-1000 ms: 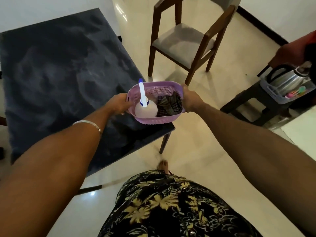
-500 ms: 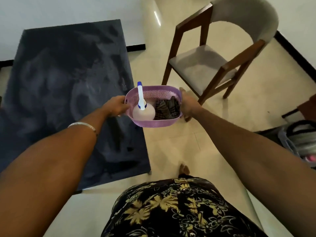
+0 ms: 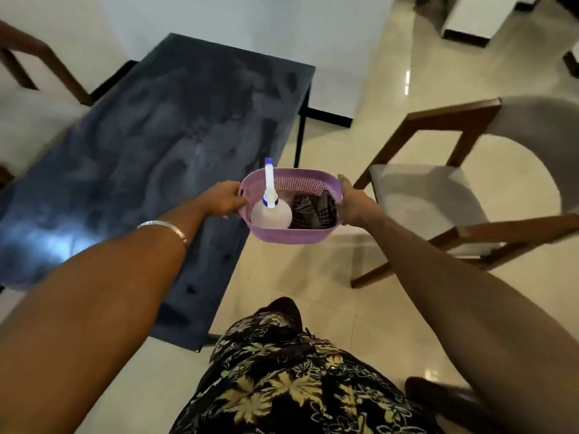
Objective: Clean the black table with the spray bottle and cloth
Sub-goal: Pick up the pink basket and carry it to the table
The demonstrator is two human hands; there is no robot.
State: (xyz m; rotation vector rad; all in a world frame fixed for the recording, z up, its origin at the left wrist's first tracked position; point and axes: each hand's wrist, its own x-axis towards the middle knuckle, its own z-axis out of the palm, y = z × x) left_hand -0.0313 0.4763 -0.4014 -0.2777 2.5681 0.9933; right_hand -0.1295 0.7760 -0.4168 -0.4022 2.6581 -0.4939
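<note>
Both hands grasp the purple basket (image 3: pixel 291 234), left hand (image 3: pixel 224 200) at its nine o'clock rim and right hand (image 3: pixel 352 203) at three o'clock, carrying the spray bottle (image 3: pixel 271 211) and dark cloth (image 3: pixel 315 211) beside the black table (image 3: pixel 150 158).

No text, label, brand or number can be read anywhere; the spray bottle (image 3: pixel 272 213) shows no legible label.
</note>
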